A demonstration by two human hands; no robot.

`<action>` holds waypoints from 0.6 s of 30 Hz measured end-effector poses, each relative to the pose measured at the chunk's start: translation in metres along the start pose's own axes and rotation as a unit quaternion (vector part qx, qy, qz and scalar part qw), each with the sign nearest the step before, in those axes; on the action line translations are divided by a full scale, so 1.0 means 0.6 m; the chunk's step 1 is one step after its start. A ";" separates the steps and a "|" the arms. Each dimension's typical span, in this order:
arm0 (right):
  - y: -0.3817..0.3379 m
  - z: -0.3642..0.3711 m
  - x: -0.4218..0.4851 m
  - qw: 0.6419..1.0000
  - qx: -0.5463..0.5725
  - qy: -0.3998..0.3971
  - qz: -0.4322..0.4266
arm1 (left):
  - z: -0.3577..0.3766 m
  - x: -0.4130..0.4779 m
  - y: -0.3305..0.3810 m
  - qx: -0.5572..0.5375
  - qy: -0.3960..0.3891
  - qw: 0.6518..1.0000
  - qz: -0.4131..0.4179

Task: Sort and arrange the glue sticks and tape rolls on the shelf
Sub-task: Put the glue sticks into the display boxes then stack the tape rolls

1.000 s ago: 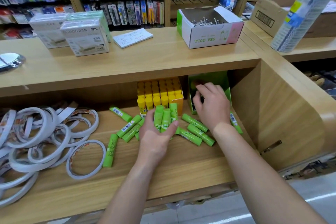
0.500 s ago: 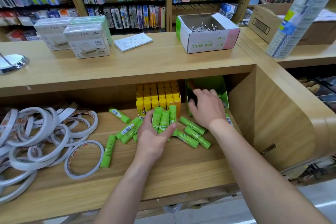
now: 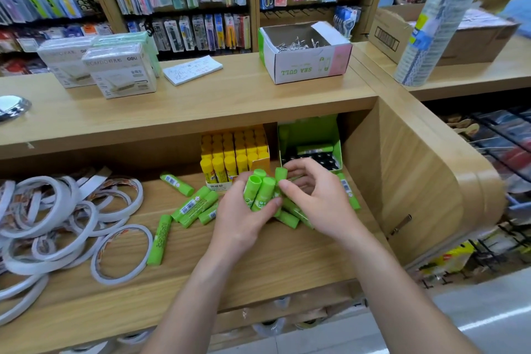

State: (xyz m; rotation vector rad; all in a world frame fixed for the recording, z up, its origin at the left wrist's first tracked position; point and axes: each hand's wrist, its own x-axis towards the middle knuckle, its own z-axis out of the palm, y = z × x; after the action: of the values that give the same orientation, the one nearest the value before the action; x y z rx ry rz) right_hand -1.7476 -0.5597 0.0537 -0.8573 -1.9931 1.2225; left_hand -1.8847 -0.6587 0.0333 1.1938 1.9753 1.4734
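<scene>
My left hand (image 3: 241,220) grips a bunch of green glue sticks (image 3: 260,191), caps pointing away from me. My right hand (image 3: 319,198) touches that bunch from the right, its thumb and fingers pinching one stick at the cap. More green sticks lie loose on the lower shelf (image 3: 258,261): a cluster (image 3: 194,207) to the left, one alone (image 3: 159,240), and some under my right hand. Behind stands a green display box (image 3: 310,135) with dark empty slots. Beside it is a box of yellow glue sticks (image 3: 234,154). White tape rolls (image 3: 57,227) pile at the left.
The counter top (image 3: 215,95) above the shelf carries a white open box of pins (image 3: 304,66), stacked white boxes (image 3: 120,72) and a notepad (image 3: 192,69). A wooden side wall (image 3: 402,181) closes the shelf on the right. Racks of hanging goods fill the background.
My right hand has come out of the green box and back to the bunch in my left hand. The left hand has lifted the bunch slightly.
</scene>
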 end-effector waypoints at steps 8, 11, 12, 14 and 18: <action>0.007 -0.026 -0.006 0.999 0.027 0.032 -0.010 | 0.012 0.000 0.008 0.001 -0.018 1.000 0.008; 0.015 -0.040 -0.003 0.995 0.041 0.094 -0.016 | 0.005 0.012 0.006 0.004 0.007 1.000 -0.022; 0.017 -0.045 -0.001 0.991 0.048 0.121 -0.013 | 0.002 0.016 0.005 0.008 0.015 0.999 -0.031; 0.022 -0.054 0.007 0.984 0.044 0.172 -0.003 | -0.004 0.021 0.003 0.009 0.032 0.998 -0.049; 0.033 -0.054 0.040 0.978 -0.012 0.209 0.004 | -0.010 0.025 -0.005 0.011 0.058 0.997 -0.050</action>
State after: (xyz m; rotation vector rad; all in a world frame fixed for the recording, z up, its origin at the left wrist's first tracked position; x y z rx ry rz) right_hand -1.7320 -0.5174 0.0520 -1.0392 -1.6659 0.9307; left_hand -1.8985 -0.6500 0.0354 1.0242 2.0999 1.5039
